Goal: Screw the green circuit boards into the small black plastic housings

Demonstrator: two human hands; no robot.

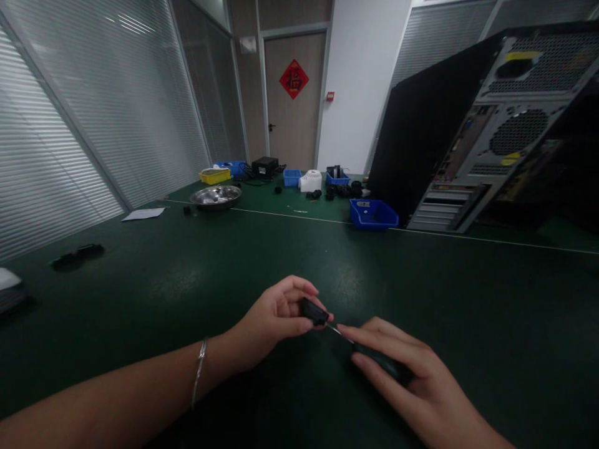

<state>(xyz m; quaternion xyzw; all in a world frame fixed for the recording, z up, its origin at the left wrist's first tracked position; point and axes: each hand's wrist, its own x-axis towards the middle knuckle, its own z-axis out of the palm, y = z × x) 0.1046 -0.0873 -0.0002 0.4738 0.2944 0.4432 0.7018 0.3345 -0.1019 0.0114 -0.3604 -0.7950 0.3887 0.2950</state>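
In my left hand (285, 308) is a small black plastic part (313, 310), gripped between thumb and fingers above the green table (196, 299). My right hand (407, 368) is closed around the dark handle of a screwdriver (381, 360). Its thin metal shaft points left and upward, and the tip meets the near end of the black part. Whether the tip sits inside a hole or only touches the surface is too small to tell. A silver bracelet (199, 373) circles the left wrist.
A blue bin (373, 215) stands ahead to the right, beside a large black computer case (421, 125). Farther back are a metal bowl (216, 196), a yellow tray (215, 176), a white housing (309, 181) and small black parts. Dark pieces (77, 255) lie at left.
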